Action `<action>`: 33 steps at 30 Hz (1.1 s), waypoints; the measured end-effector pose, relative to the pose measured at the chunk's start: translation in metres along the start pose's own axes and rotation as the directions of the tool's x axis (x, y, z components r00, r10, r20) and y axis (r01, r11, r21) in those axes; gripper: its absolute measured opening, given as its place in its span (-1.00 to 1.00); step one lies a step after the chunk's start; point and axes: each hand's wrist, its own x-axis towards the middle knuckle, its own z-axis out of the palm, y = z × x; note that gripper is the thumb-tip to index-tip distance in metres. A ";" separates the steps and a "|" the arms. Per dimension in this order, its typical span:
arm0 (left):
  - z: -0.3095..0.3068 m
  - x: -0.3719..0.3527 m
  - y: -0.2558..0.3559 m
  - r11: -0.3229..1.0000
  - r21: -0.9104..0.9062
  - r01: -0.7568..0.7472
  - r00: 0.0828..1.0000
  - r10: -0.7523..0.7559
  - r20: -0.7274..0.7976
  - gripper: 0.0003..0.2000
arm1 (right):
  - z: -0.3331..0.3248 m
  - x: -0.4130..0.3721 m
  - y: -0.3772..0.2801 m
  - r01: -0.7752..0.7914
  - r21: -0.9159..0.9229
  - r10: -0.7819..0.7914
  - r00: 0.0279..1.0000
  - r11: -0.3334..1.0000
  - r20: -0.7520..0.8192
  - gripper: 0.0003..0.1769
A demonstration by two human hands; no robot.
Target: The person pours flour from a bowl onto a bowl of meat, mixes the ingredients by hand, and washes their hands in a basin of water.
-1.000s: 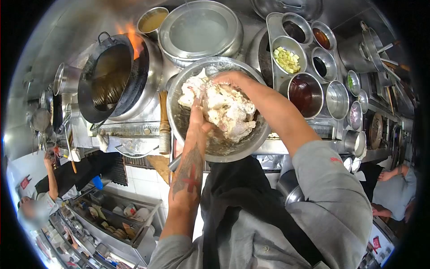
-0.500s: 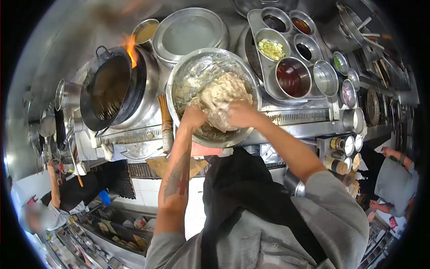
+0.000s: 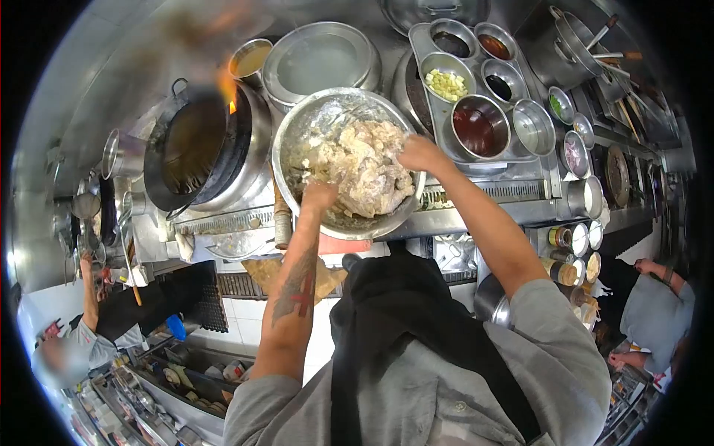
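Observation:
A large steel mixing bowl point(image 3: 297, 123) rests on the stove's front ledge, full of pale, flour-coated meat pieces point(image 3: 366, 172). My left hand point(image 3: 318, 195) digs into the near left side of the pile. At the right rim of the bowl, my right hand point(image 3: 418, 152) presses against the same pile. Both hands are smeared with the coating.
A black wok point(image 3: 195, 145) stands left of the bowl with flame point(image 3: 227, 88) at its rim. Behind sit a covered steel pan point(image 3: 318, 56) and a tray of sauce and seasoning pots point(image 3: 476, 82). One person stands at far left point(image 3: 82, 334), another at far right point(image 3: 654, 305).
My right hand has moved from the near side of the pile to the bowl's right rim. The left hand stays at the near edge. The pile has been turned over.

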 end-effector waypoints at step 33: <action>0.073 0.065 0.026 0.933 0.092 -0.349 0.875 0.359 -0.325 -0.60 | -0.038 0.018 -0.073 0.195 0.396 -0.074 0.951 0.897 -0.299 -0.59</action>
